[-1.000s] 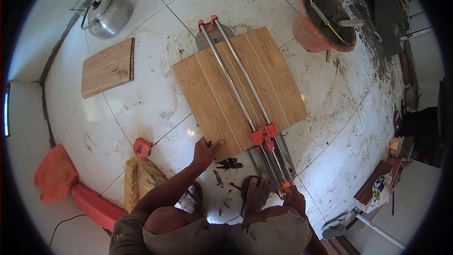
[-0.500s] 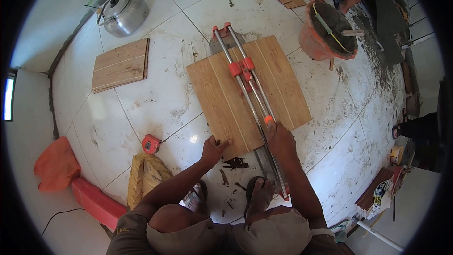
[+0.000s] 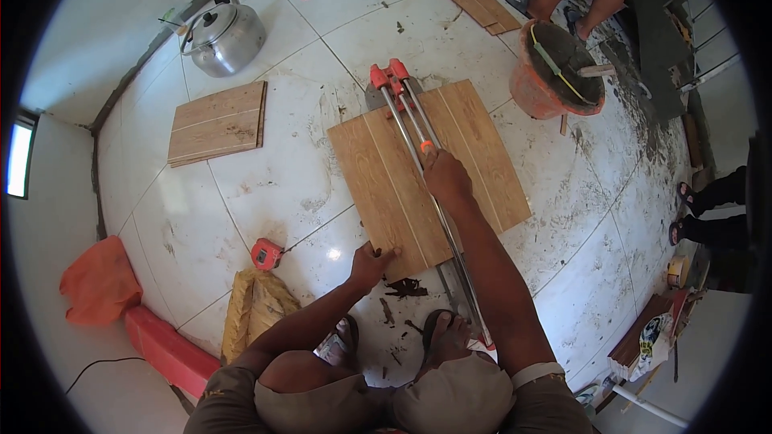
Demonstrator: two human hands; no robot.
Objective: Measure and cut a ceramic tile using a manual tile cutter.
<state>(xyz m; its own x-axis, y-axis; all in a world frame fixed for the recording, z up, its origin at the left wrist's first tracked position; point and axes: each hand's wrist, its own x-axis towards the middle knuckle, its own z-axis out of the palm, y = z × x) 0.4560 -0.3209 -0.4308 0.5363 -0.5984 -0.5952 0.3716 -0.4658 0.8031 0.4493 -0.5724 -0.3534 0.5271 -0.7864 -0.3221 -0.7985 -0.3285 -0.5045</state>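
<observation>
A large square wood-look tile (image 3: 370, 189) with pale stripes lies on a manual tile cutter (image 3: 392, 79), under its two steel rails. My right hand (image 3: 450, 181) is closed round the cutter's handle, just below an orange collar. The red carriage on the rails sits at the far end, beside the red end bracket. At the tile's near left corner, my left hand (image 3: 371, 267) grips the edge, with a finger lying over the top face. Part of the handle is hidden in my right palm.
Cut wood-look tiles (image 3: 217, 124) lie stacked at left, near a kettle (image 3: 225, 36). A tape measure (image 3: 266, 254) and yellow sack (image 3: 257, 305) are on the near left floor. An orange mortar bucket (image 3: 535, 84) stands at right. Other people's feet (image 3: 519, 0) show beyond.
My right hand has pushed the handle and carriage away from me along the rails to the far end. My left hand stays at the tile's corner. The view has shifted slightly.
</observation>
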